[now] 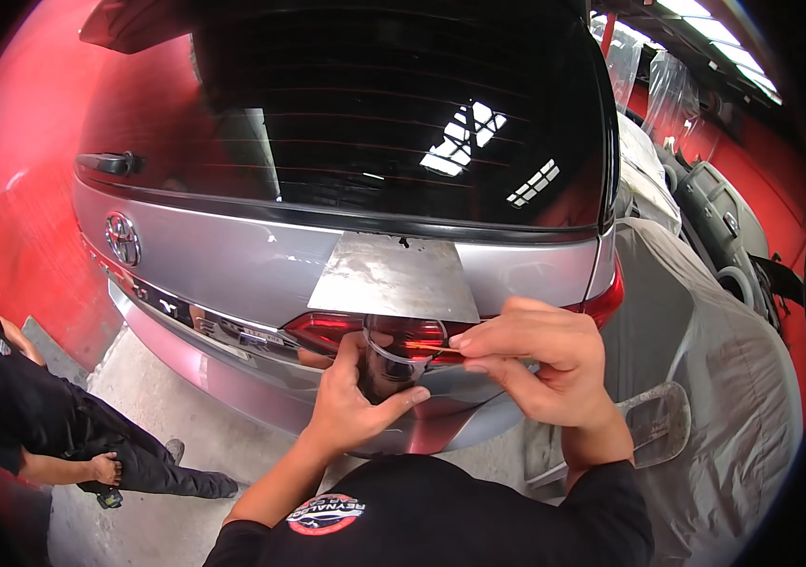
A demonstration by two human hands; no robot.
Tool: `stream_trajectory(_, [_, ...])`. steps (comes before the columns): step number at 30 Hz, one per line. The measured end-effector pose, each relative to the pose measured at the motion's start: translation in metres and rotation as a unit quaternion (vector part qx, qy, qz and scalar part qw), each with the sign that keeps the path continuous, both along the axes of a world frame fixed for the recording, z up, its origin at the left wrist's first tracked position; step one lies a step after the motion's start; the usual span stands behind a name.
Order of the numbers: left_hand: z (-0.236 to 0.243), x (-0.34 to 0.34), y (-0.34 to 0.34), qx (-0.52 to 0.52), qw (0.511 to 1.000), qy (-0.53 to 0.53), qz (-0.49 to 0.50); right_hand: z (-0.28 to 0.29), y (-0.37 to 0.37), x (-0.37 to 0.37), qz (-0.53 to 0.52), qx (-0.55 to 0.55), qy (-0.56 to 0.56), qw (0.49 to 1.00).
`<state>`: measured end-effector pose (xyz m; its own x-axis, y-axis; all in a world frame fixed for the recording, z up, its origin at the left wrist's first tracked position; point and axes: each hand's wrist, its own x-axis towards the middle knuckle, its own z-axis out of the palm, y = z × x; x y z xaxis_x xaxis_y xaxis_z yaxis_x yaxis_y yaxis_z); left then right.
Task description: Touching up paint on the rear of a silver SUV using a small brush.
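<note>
My left hand [351, 406] is wrapped round a clear cup [391, 373] with dark contents, holding it just behind the silver car's tailgate [223, 248]. Between the fingertips of my right hand [549, 359] is a thin stick [444, 351], its far end at the cup's rim. How deep the stick reaches into the cup is hard to make out. Beyond the cup shows a red tail light [320, 329], partly covered by my hands and the cup. Above that light lies a scuffed grey rectangular sheet [398, 279] against the tailgate, with a dark notch at its top edge.
At the left stands another person [39, 406] in dark clothes, one hand low at their side. A grey cover [705, 369] drapes a large shape on the right, with a translucent framed panel [653, 425] beside it. Car doors [719, 203] lean farther back.
</note>
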<state>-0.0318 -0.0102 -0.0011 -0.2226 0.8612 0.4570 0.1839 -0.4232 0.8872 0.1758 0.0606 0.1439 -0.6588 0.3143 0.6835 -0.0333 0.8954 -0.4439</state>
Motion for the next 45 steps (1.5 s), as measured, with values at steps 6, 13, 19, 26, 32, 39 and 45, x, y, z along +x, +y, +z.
stream_trajectory(6, [0.0,0.0,0.003,0.014,1.0,-0.016,-0.001,0.005,-0.001,0.005,-0.009,-0.024,0.017,1.0])
stream_trajectory(13, [0.0,0.001,0.003,0.019,1.0,-0.012,0.002,0.01,0.003,0.01,0.004,-0.047,0.125,0.991])
stream_trajectory(19, [0.0,0.0,0.004,0.018,1.0,0.004,0.004,0.011,0.022,0.007,-0.067,-0.039,0.164,0.983])
stream_trajectory(26, [0.004,0.002,0.006,0.012,1.0,-0.007,-0.011,-0.003,0.047,-0.005,-0.085,-0.058,0.151,0.983])
stream_trajectory(32, [0.003,0.001,0.003,0.021,1.0,0.011,-0.003,-0.009,0.049,-0.013,-0.053,-0.061,0.16,0.984])
stream_trajectory(39, [0.005,0.001,0.001,0.018,1.0,0.021,-0.003,-0.011,0.054,-0.024,-0.047,-0.039,0.156,0.986])
stream_trajectory(45, [0.004,0.0,0.0,-0.006,1.0,0.001,-0.018,-0.013,0.057,-0.024,-0.052,-0.028,0.148,0.987])
